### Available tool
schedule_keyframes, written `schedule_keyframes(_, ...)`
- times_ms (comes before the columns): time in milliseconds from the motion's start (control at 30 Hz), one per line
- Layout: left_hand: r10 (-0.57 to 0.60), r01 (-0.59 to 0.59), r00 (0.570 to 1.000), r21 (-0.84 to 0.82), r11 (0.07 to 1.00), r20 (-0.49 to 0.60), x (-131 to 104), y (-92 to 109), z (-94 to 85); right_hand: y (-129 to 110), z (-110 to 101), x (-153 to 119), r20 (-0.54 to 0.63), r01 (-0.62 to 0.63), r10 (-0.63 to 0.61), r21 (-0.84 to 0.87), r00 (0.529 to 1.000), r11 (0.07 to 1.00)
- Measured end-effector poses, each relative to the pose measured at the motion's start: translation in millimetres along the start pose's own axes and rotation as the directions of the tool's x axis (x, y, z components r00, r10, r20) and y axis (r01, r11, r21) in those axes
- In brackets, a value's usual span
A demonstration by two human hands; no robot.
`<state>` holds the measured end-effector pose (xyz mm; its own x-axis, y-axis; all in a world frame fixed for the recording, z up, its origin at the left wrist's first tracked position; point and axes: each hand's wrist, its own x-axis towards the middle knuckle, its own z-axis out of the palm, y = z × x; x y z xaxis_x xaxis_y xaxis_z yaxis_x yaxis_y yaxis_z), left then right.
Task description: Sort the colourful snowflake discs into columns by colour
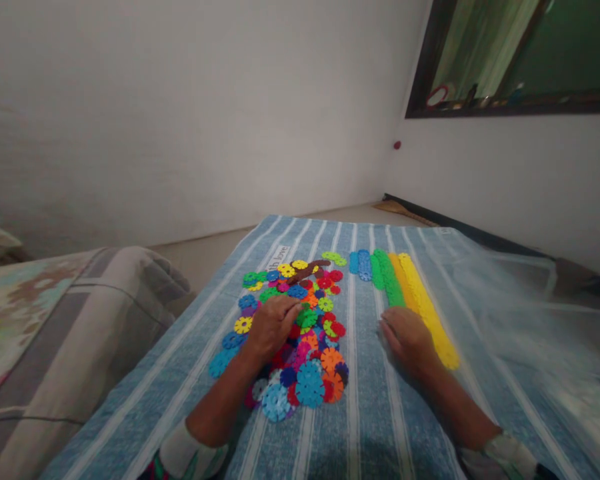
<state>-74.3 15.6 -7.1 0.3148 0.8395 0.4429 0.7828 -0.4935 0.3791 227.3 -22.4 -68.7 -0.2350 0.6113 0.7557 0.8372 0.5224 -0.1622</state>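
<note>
My left hand (275,325) is over a mixed pile of flower-shaped plastic discs, its fingers closed beside a green disc (307,319). Whether anything is pinched there I cannot make out. My right hand (410,337) rests with curled fingers at the near end of a green row of discs (391,283); its fingertips hide whatever they hold. Right of that row lie an orange row (403,277) and a longer yellow row (433,320). Short blue rows (364,263) are at the far left of these. Light blue discs (310,385) lie at the pile's near side.
Everything lies on a blue striped cloth (180,393). A clear plastic container or bag (505,277) is on the right, partly blurred. A draped, patterned bed or seat (105,300) is at the left. White walls and a dark-framed window (520,60) stand beyond.
</note>
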Motion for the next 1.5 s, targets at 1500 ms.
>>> schedule_keyframes(1500,0.134,-0.133,0.988,-0.019,0.991,0.081,-14,27,32.8,46,-12,-2,0.239,-0.139,0.243,-0.383,0.94,0.913)
